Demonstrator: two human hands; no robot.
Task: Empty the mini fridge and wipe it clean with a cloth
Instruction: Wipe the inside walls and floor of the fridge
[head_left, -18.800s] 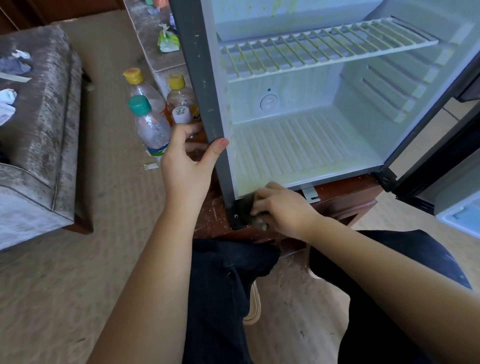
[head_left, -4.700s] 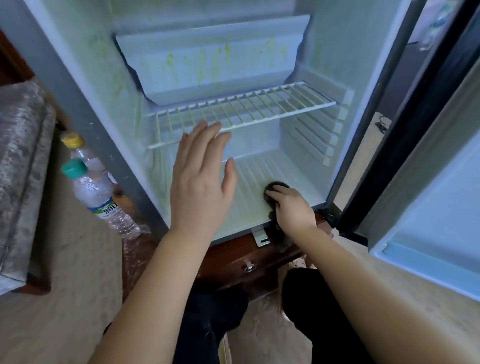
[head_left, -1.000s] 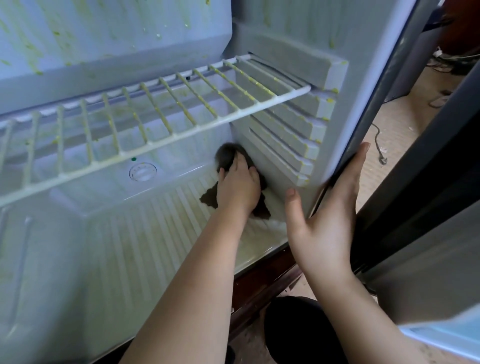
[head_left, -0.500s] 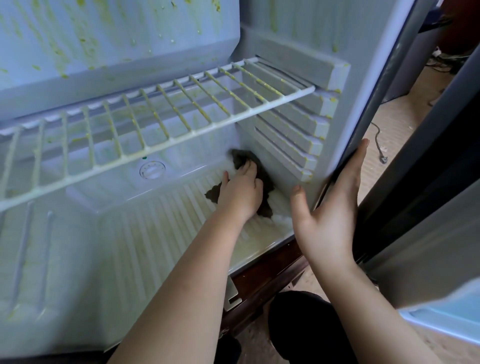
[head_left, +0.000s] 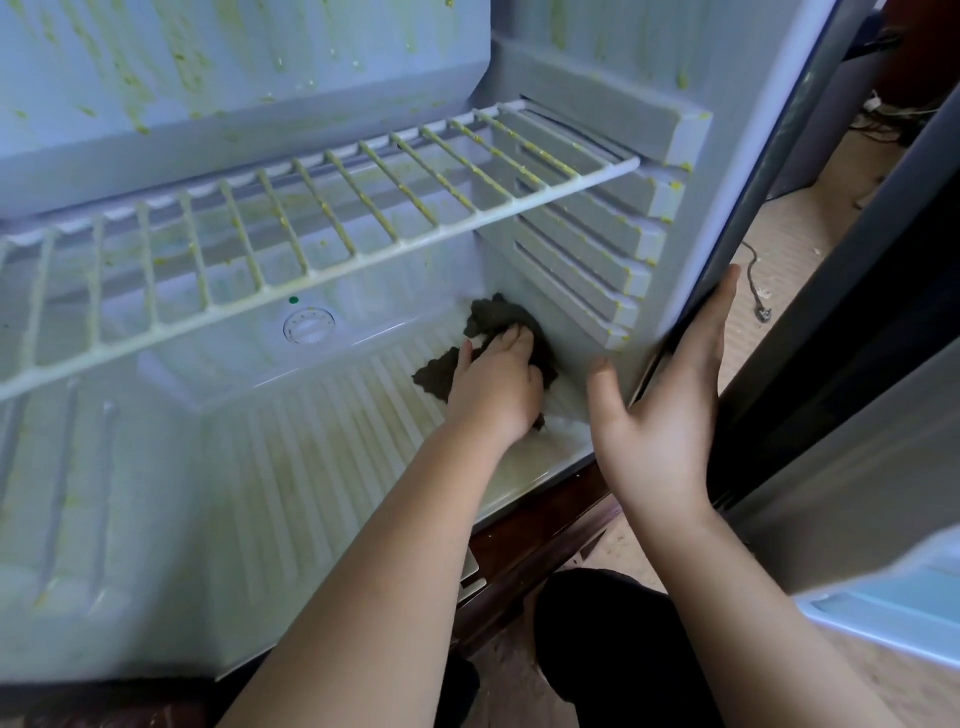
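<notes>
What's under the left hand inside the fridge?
The left hand holds a dark cloth down on the ribbed floor, against the right wall. The hand covers the cloth's middle, and the floor beneath the cloth cannot be seen.

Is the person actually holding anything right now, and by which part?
The left hand grips the dark cloth by its bunched middle, in the fridge's corner. The right hand only braces the front edge of the fridge wall.

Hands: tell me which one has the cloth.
The left hand, inside the fridge, holds the dark cloth against its floor; the right hand only braces the fridge's right wall.
</notes>
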